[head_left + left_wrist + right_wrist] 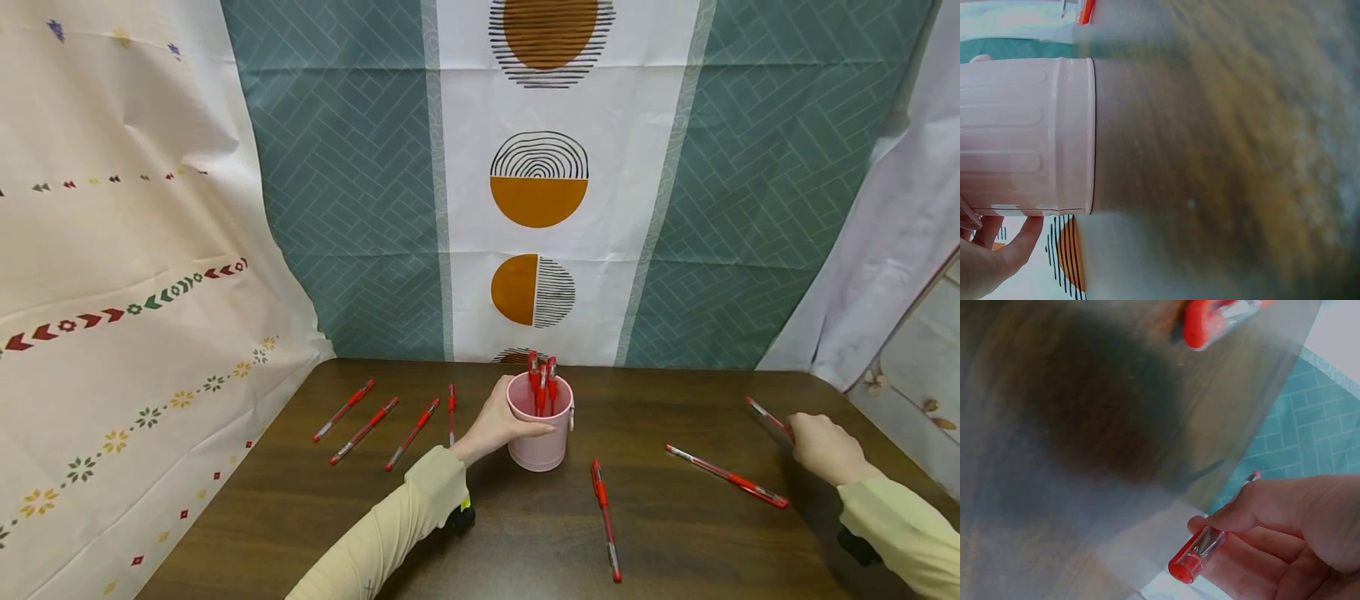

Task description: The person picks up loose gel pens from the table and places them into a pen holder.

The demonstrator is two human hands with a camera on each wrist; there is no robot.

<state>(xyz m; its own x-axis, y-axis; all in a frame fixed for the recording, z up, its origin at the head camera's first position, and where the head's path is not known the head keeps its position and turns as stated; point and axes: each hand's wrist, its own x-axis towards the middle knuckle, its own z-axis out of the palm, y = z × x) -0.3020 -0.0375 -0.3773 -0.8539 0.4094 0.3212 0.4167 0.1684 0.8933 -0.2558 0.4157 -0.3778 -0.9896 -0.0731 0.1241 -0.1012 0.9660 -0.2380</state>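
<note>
My left hand [498, 427] grips a small pink bucket [538, 450] at its left side, with the thumb along the front near the rim. Three red pens [542, 392] stand inside, caps up. In the left wrist view the bucket's ribbed wall [1010, 131] shows, with curled fingertips at it. Over at the table's right side, my right hand [828, 447] pinches a red pen [767, 415] between thumb and fingers. Its red cap end [1194, 553] pokes out of the grip in the right wrist view; the palm side hides the pen's middle.
Several red pens, among them one slanted pen [365, 431], lie left of the bucket on the dark wooden table [300, 533]. Another pen [604, 518] lies in front of the bucket, and one more [726, 475] between bucket and right hand. A patterned curtain [360, 208] hangs behind.
</note>
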